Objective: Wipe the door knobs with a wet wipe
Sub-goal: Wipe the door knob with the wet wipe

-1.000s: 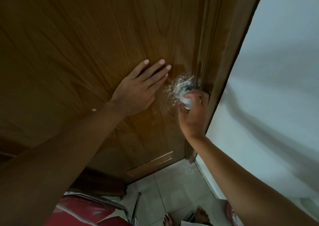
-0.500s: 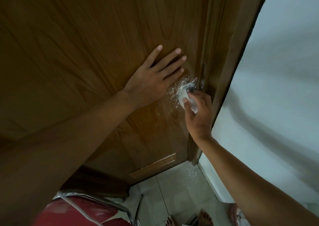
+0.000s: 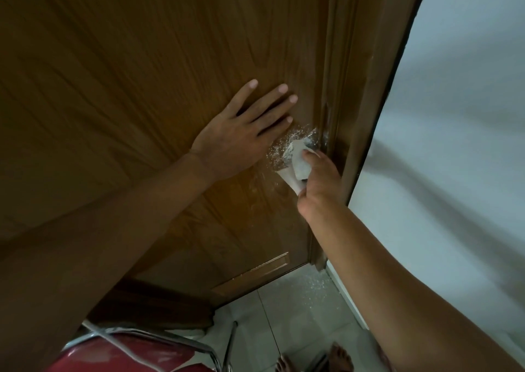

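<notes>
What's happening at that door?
A person is cleaning a wooden door. The left hand lies flat on the panel. The right hand presses a white wet wipe where the knob sits. The knob is mostly hidden. White specks dot the wood beside it.

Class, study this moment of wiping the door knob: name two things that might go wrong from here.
1. The wet wipe hides most of the door knob, so spots may be missed.
2. White specks on the door may smear wet across the wood beside the left hand.
</notes>
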Action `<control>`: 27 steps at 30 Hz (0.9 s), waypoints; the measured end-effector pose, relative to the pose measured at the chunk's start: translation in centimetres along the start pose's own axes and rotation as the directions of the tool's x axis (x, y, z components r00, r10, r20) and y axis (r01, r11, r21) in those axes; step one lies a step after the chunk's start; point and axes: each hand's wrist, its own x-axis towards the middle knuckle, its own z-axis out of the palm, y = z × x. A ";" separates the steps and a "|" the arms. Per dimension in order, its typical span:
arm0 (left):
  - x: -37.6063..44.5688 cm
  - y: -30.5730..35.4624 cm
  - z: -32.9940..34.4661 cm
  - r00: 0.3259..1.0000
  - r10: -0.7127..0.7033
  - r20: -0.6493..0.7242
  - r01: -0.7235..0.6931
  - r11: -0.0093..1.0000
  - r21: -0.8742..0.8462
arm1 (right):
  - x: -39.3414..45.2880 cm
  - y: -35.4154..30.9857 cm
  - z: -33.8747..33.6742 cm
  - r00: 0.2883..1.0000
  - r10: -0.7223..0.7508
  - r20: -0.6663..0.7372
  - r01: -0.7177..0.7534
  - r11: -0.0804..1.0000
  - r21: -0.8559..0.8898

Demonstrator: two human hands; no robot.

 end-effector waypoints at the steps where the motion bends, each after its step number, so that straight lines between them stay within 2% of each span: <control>1: 0.0 0.0 0.0 1.000 -0.001 0.003 0.001 1.000 -0.010 | -0.2 0.1 0.2 0.997 -0.068 -0.035 0.065 0.994 -0.086; 3: 0.0 0.0 -0.1 1.000 -0.003 0.010 0.003 1.000 -0.021 | -0.7 0.9 0.2 0.958 -0.284 -0.044 0.264 0.930 -0.257; 4: 0.0 0.0 -0.1 1.000 -0.006 0.009 0.006 1.000 -0.018 | -0.8 1.5 0.0 0.917 -0.400 0.000 0.375 0.859 -0.348; 6: -0.1 0.0 -0.1 1.000 -0.007 0.001 0.007 1.000 -0.012 | -0.7 2.5 -0.6 0.876 -0.477 0.077 0.459 0.771 -0.442; 8: 0.0 0.0 -0.1 1.000 -0.009 -0.003 0.009 1.000 -0.010 | -0.9 2.1 -0.9 0.928 -0.366 0.069 0.364 0.852 -0.376; 10: 0.0 0.0 -0.2 1.000 -0.006 0.000 0.006 1.000 -0.023 | -0.9 0.6 -0.9 0.998 -0.064 0.019 0.066 0.989 -0.132; 11: 0.0 0.0 -0.2 1.000 -0.006 0.002 0.006 1.000 -0.027 | -0.9 -0.3 -0.8 0.996 0.088 0.029 -0.088 0.996 0.008; 13: 0.0 0.1 -0.1 1.000 -0.005 0.003 0.005 1.000 -0.020 | -1.3 -1.3 -0.6 0.976 0.214 0.047 -0.218 0.972 0.093; 15: 0.0 0.1 -0.2 1.000 -0.004 -0.002 0.004 1.000 -0.009 | -1.6 -1.4 -0.3 0.985 0.172 -0.001 -0.172 0.984 0.044; 17: 0.1 0.0 -0.3 1.000 -0.006 -0.011 0.006 1.000 -0.012 | -2.1 -1.1 0.1 0.999 0.002 -0.036 -0.007 0.991 -0.136; 19: 0.1 0.0 -0.2 1.000 -0.008 -0.015 0.008 1.000 -0.013 | -2.7 -0.3 0.3 0.986 -0.162 -0.040 0.143 0.944 -0.296; 21: 0.1 0.0 -0.3 1.000 -0.007 -0.013 0.007 1.000 -0.017 | -2.7 0.2 0.2 0.979 -0.204 -0.028 0.186 0.934 -0.305; 22: 0.0 0.0 -0.3 1.000 -0.007 -0.009 0.007 1.000 -0.020 | -2.6 0.1 0.1 0.986 -0.165 -0.030 0.151 0.952 -0.268; 24: 0.1 0.0 -0.3 1.000 -0.008 -0.001 0.008 1.000 -0.024 | -1.8 -0.5 0.1 1.000 0.025 0.016 -0.023 0.994 -0.111; 26: 0.0 0.0 -0.3 1.000 -0.011 -0.008 0.010 1.000 -0.022 | -0.6 -1.0 -0.2 0.978 0.199 0.062 -0.204 0.974 0.097; 27: 0.0 0.0 -0.3 1.000 -0.013 -0.014 0.013 1.000 -0.020 | -0.1 -0.9 -0.3 0.972 0.229 0.040 -0.233 0.961 0.149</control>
